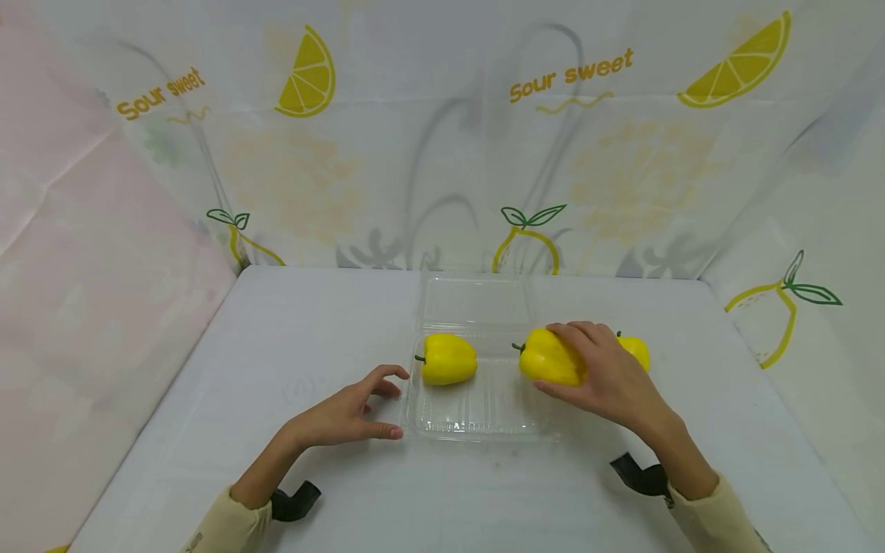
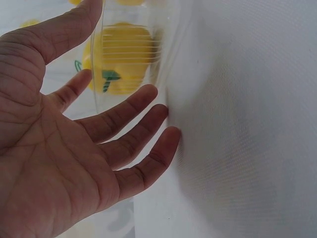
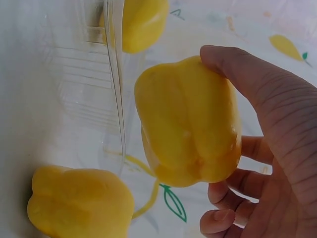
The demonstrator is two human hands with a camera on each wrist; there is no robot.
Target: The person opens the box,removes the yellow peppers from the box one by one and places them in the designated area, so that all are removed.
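My right hand (image 1: 611, 376) grips a yellow bell pepper (image 1: 551, 358) between thumb and fingers, its green stem pointing left, above the right side of a clear plastic clamshell box (image 1: 477, 430). In the right wrist view the held pepper (image 3: 188, 124) hangs level with the box's rim. A second yellow pepper (image 1: 449, 359) lies inside the box at the left. Behind the right hand sits a third pepper (image 1: 634, 351), partly hidden. At the box's left edge my left hand (image 1: 349, 411) has its fingers spread and relaxed, fingertips right by the wall, with nothing in its grasp.
The box's clear lid (image 1: 477, 302) lies folded back toward the rear edge of the white table (image 1: 276, 322). A cloth printed with lemons (image 1: 415, 153) hangs behind the table and along its sides. Black straps (image 1: 639, 475) sit at both wrists.
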